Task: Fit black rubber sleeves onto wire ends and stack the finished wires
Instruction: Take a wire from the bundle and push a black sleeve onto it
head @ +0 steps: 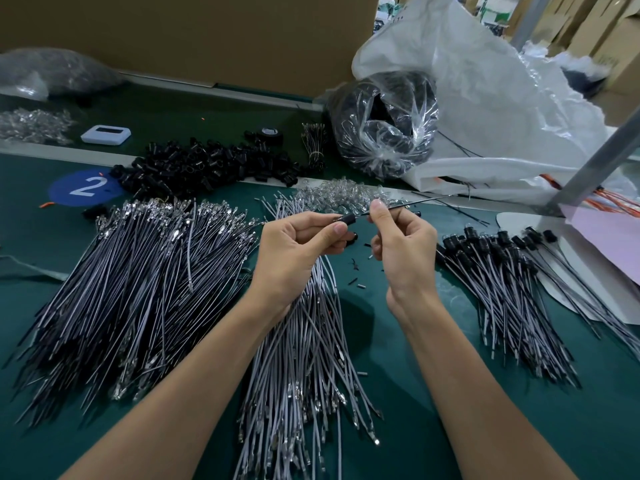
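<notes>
My left hand (298, 247) pinches a black rubber sleeve (346, 218) between thumb and forefinger. My right hand (401, 247) grips a thin wire (420, 201) that runs into the sleeve and sticks out up and to the right. Loose black sleeves (207, 164) lie heaped at the back. Bare grey wires (145, 282) fan out on the left, and more grey wires (304, 358) lie under my forearms. Finished wires with sleeves (502, 271) are stacked on the right.
A pile of clear plastic parts (343, 194) lies just behind my hands. A plastic bag of black parts (384, 123) and a big white bag (502, 109) stand at the back right. A white device (105, 134) and a cardboard wall (194, 36) are behind. A metal post (595, 161) slants at right.
</notes>
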`<state>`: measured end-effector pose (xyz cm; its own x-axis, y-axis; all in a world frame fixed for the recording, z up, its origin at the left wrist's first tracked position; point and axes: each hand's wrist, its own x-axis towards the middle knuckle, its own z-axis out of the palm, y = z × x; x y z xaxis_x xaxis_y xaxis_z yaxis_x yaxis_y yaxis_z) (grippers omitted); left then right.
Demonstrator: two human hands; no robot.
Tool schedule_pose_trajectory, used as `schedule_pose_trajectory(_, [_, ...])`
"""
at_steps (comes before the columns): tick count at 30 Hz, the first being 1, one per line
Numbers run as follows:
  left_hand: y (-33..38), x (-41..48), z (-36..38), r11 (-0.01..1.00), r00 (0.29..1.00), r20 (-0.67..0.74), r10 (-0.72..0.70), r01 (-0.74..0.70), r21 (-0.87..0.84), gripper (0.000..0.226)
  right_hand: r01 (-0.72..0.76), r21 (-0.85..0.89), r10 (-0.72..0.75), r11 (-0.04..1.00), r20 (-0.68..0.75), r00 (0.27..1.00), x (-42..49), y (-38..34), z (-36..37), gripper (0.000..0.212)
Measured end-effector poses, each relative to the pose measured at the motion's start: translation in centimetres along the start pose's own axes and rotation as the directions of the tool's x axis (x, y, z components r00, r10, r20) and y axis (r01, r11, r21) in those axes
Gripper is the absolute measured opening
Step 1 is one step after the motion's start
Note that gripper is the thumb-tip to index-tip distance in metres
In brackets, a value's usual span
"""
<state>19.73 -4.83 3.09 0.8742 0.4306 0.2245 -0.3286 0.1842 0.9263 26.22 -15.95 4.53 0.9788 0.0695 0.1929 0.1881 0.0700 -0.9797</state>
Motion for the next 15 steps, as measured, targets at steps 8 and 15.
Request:
schedule_pose_trajectory(8, [0.20,-0.10,0.00,1.000,1.000,-0.012,0.008,-0.008,0.005,0.010,0.105,-0.124,-0.108,0.987,-0.014,0.994,0.13,0.31,-0.13,0.035])
schedule_pose_trajectory(15, [0.31,-0.07,-0.07,1.000,1.000,-0.011,0.010,-0.010,0.013,0.011,0.245,-0.201,-0.253,0.949,-0.014,0.967,0.32,0.33,-0.12,0.034])
